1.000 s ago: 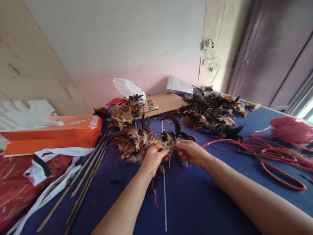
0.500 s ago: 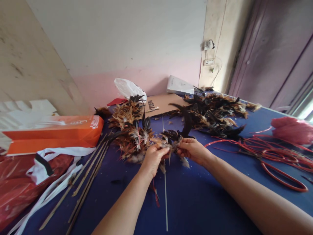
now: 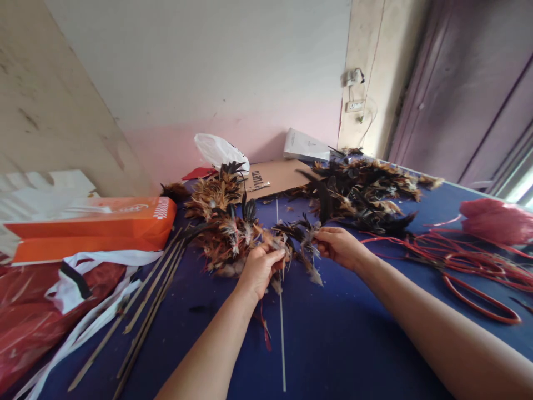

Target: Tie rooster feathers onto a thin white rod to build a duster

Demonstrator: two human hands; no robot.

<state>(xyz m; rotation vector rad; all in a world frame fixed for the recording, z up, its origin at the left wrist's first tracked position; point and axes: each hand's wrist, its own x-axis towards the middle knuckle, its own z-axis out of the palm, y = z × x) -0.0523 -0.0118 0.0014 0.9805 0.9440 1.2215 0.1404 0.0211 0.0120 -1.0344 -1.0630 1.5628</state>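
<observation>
My left hand (image 3: 261, 265) is closed on the near end of a bunch of brown and black feathers (image 3: 227, 233) lying on the blue table (image 3: 333, 339). My right hand (image 3: 339, 244) pinches a strand of dark feathers (image 3: 302, 236) that stretches between the two hands, just above the table. A thin stick (image 3: 281, 328) runs from under my left hand toward me. A second heap of dark feathers (image 3: 362, 194) lies beyond my right hand.
An orange box (image 3: 91, 225) and red plastic bag (image 3: 37, 311) sit at the left, with several thin sticks (image 3: 141, 316) beside them. Red cords (image 3: 470, 266) and a pink bundle (image 3: 497, 219) lie at the right. Cardboard (image 3: 278, 175) and white bags rest against the far wall.
My right hand has moved right and away from my left hand, drawing the dark feather strand out between them. My left hand has stayed on the bunch.
</observation>
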